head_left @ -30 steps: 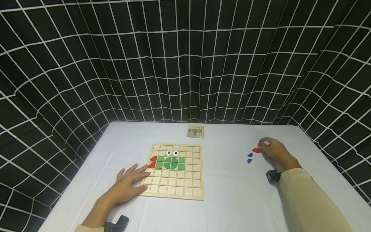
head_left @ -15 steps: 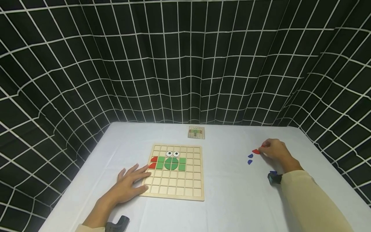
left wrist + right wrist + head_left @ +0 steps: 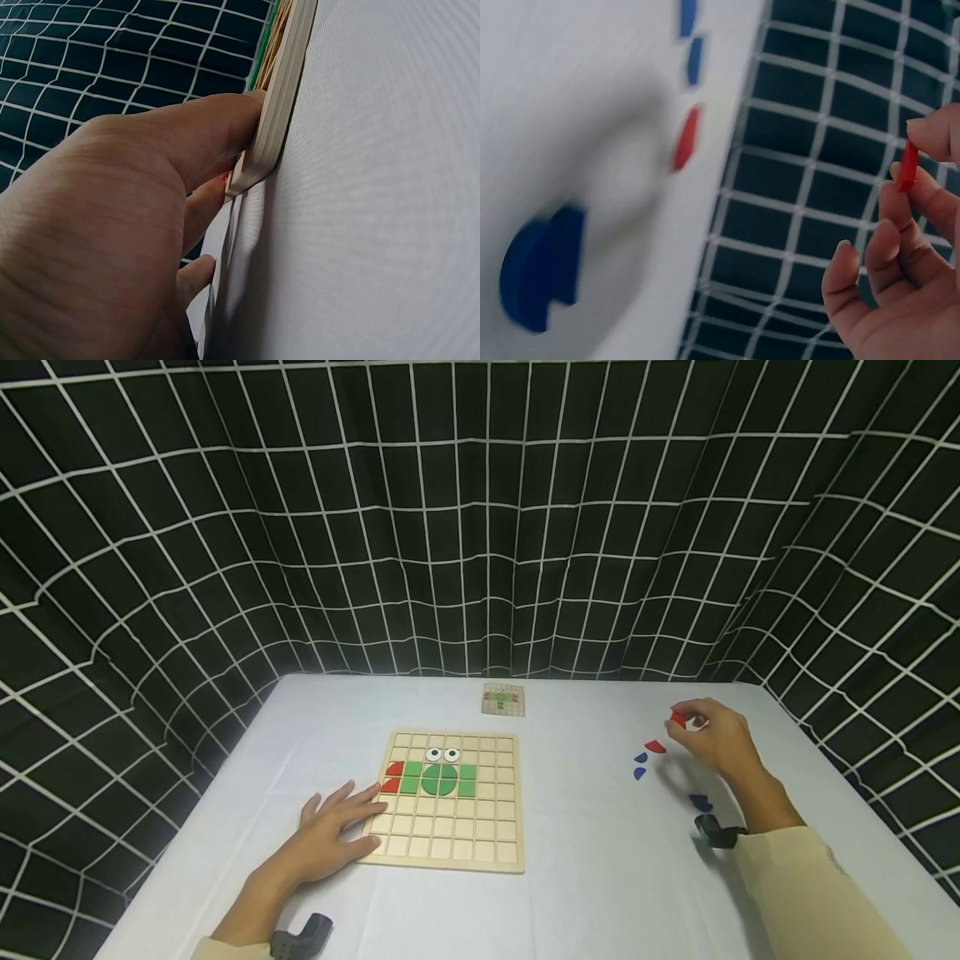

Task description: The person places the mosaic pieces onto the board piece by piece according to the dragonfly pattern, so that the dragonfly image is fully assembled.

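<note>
White-gridded black curtain [image 3: 438, 539]: is hanging in folds on three sides.
White tablecloth [image 3: 600, 868]: is lying between, showing some faint creases.

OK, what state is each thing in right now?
Board: flat, partly filled
Picture card: lying flat
Left hand: resting on board's left edge
Right hand: pinching a red piece, off the table
Other loose red piece: lying flat
Two small blue pieces: loose, close together
</note>
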Demonstrator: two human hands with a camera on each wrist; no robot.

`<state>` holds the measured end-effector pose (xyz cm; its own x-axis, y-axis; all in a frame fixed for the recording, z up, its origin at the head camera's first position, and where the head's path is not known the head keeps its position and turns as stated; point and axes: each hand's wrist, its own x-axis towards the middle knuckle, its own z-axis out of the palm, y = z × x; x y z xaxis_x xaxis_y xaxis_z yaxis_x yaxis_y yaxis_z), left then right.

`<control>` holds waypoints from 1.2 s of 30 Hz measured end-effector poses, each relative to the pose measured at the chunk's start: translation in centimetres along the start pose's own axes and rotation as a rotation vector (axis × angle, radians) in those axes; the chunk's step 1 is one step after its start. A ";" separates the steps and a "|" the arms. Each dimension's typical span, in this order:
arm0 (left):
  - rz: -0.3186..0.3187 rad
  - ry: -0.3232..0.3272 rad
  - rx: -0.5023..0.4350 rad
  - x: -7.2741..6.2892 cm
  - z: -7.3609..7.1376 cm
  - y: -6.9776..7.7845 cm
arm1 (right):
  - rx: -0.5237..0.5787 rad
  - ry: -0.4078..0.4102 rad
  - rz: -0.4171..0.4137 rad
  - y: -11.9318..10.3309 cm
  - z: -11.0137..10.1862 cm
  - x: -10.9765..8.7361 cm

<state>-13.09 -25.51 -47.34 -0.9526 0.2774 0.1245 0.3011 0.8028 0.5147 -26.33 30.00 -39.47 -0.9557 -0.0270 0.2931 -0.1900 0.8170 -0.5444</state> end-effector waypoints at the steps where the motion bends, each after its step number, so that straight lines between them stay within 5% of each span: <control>1: 0.000 0.001 0.000 0.0 0.0 0.0 | 0.001 0.015 -0.024 -0.7 -0.2 -0.3; 11: 0.007 0.003 0.006 0.1 0.1 -0.2 | 0.071 0.199 -0.279 -6.5 0.1 -3.3; 18: 0.003 0.005 0.006 0.0 0.1 -0.3 | 0.221 0.295 -0.498 -10.1 1.2 -4.2; 36: 0.011 0.002 0.004 0.0 0.1 -0.1 | 0.366 0.196 -0.543 -16.5 6.6 -4.5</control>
<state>-13.15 -25.50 -47.48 -0.9493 0.2854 0.1319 0.3119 0.8017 0.5099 -20.44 12.84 -37.03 -0.6518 -0.2447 0.7178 -0.7276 0.4687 -0.5009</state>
